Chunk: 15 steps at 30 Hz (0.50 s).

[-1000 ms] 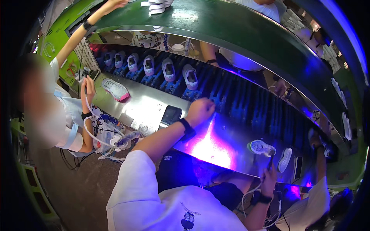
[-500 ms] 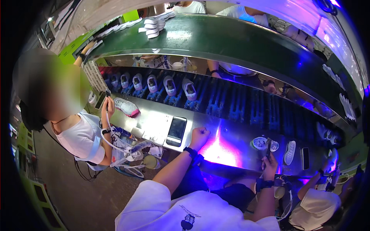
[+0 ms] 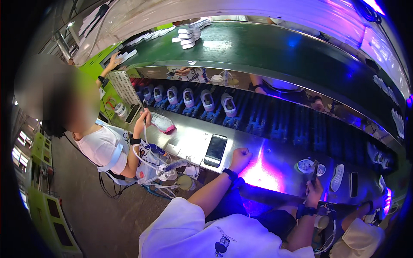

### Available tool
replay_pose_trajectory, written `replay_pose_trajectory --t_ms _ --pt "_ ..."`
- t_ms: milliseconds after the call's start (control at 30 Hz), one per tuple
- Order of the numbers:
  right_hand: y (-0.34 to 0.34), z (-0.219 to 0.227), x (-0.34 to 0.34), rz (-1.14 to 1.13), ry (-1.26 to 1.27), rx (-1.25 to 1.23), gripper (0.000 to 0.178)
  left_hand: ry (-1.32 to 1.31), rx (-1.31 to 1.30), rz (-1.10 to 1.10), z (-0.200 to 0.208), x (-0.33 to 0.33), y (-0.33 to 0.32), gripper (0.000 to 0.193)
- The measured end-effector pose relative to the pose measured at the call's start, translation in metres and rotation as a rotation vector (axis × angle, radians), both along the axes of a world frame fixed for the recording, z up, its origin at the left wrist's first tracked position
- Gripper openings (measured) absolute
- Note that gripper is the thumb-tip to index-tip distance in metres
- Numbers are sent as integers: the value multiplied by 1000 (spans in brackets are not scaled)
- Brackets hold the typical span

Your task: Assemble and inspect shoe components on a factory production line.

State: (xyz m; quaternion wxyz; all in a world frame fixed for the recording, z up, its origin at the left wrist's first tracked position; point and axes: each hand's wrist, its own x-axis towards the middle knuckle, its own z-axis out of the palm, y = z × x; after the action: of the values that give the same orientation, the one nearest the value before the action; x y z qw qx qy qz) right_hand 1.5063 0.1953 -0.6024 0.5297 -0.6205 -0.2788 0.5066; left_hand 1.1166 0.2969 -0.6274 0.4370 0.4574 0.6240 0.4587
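My left hand (image 3: 241,159) is closed in a fist and rests on the steel worktop, just left of a bright pink-lit patch (image 3: 263,175); nothing shows in it. Closed round a slim, dark brush-like tool (image 3: 315,169) is my right hand (image 3: 314,189), at the worktop's near edge. The tool's upper end points at two small round cups (image 3: 306,166) with whitish residue in and around them. Right of that hand lies a white shoe sole (image 3: 337,177). A smartphone (image 3: 216,150) lies left of my left fist.
White shoes (image 3: 207,100) stand in a row on the dark slatted conveyor (image 3: 275,122) beyond the worktop. Above it runs a green belt (image 3: 258,45) with stacked white soles (image 3: 187,38). A co-worker (image 3: 109,146) sits at left beside a pink-and-white shoe sole (image 3: 162,124). Another phone (image 3: 353,184) lies at right.
The whole view has swung, so the scene sits further right and lower. Both my hands keep nearly the same places over the worktop. The co-worker's far arm now shows reaching to white soles.
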Motion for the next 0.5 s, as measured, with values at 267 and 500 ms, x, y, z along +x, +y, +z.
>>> replay_pose_trajectory --t_ms 267,500 --pt "0 -6 4 16 -83 19 28 70 16 -36 5 5 -1 26" --pt "1 -7 2 -13 -109 -37 24 92 -1 -44 17 8 -9 29"
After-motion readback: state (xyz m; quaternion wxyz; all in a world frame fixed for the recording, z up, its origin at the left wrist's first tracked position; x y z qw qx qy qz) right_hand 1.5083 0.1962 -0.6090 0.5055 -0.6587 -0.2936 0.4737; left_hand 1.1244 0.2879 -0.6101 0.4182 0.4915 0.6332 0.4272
